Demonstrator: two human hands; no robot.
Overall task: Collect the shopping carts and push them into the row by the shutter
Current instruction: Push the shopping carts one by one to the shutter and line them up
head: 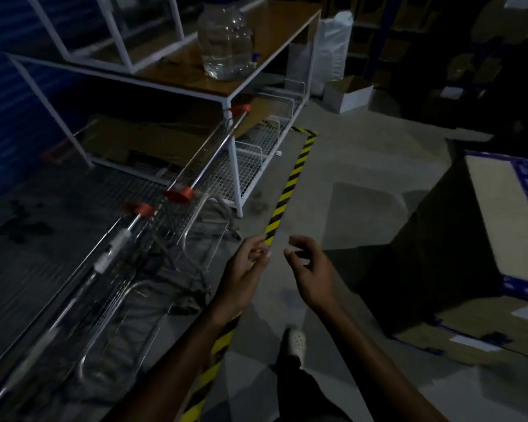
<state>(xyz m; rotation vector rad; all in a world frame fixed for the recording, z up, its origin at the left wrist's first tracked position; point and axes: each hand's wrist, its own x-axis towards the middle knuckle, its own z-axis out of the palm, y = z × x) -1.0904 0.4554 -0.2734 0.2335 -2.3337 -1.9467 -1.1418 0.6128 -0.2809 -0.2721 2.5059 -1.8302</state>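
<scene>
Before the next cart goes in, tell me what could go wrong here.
A cart pushed into the row of carts could strike the white table leg and rock the water jug near the tabletop's edge. The big cardboard box narrows the dim aisle, so a shin or cart may clip it.

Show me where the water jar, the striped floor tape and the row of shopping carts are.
water jar (226, 41): head view, on its clear belly.
striped floor tape (290, 184): head view, on the middle of the strip.
shopping carts (180, 194): head view, on a red handle cap.
</scene>
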